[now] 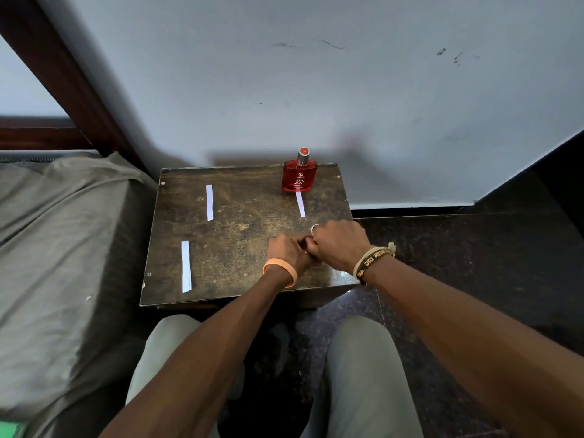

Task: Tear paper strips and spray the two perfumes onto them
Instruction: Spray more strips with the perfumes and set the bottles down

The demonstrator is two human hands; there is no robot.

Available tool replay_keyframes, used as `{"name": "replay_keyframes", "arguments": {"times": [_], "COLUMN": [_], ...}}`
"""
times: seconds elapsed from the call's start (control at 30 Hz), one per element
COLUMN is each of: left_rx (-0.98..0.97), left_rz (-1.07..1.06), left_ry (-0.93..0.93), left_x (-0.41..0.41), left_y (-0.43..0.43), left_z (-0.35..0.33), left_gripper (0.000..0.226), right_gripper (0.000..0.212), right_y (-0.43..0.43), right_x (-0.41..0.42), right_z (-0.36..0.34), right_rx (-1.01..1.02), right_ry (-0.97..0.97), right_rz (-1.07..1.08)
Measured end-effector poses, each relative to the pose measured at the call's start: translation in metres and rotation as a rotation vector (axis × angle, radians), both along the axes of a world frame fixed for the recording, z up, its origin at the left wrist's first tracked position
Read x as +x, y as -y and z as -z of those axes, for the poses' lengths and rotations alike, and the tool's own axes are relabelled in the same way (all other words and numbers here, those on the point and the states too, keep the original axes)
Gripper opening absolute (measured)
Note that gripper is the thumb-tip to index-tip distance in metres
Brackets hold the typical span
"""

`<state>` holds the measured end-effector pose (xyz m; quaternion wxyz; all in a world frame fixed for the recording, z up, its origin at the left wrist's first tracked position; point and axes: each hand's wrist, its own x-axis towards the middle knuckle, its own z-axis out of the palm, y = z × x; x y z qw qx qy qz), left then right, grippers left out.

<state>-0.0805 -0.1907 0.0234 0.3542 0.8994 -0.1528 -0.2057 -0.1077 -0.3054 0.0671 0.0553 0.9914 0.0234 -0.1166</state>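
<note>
1. Furthest left, a bed under a grey sheet is sitting just beside the bench, a small dark wooden top standing against a pale wall.
2. Near the bench's left front edge, one white paper strip is lying flat, running front to back.
3. Further back and slightly to the right, a second paper strip is lying flat, apart from the first.
4. Over the bench's right front part, the left hand, wearing an orange wristband, is curling its fingers in toward the other hand. I cannot tell whether it is holding anything, as the fingers are hiding it.
5. At the back right, the red perfume bottle is standing upright near the wall.
6. Just in front of that bottle, a third paper strip is lying flat, its far end reaching the bottle's base.
7. Touching the left hand, the right hand, wearing a ring and thread bracelets, is facing knuckles up with its fingers curled under. I cannot tell what, if anything, it is gripping.
</note>
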Motion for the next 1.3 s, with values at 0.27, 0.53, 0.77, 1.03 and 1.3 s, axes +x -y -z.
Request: {"name": "replay_keyframes", "arguments": {"times": [0.27,0.53,0.77,1.03,1.3], "left_rx": [-0.022,-0.051,-0.042,-0.018,-0.029], "left_rz": [-0.034,-0.047,-0.04,-0.039,-0.057], "left_ry": [-0.021,-0.061,-0.078,-0.04,-0.045], "left_x": [0.0,-0.001,-0.001,-0.001,-0.002], "left_y": [0.0,-0.001,-0.001,0.0,0.0], "left_z": [-0.002,-0.002,-0.005,-0.004,-0.004], "left_gripper": [0.01,0.007,0.021,0.014,0.015], "right_gripper": [0.04,0.041,0.045,0.045,0.045], "right_y": [0.006,0.009,0.0,0.007,0.008], "right_x": [0.002,0.001,-0.001,-0.002,0.0], "right_z": [-0.006,-0.011,0.004,-0.003,-0.006], "right_rx": [-0.21,-0.174,0.057,-0.149,-0.132], "right_ry": [0.028,-0.011,-0.029,-0.02,0.045], "right_rz": [-0.296,-0.257,0.121,-0.215,-0.167]}}
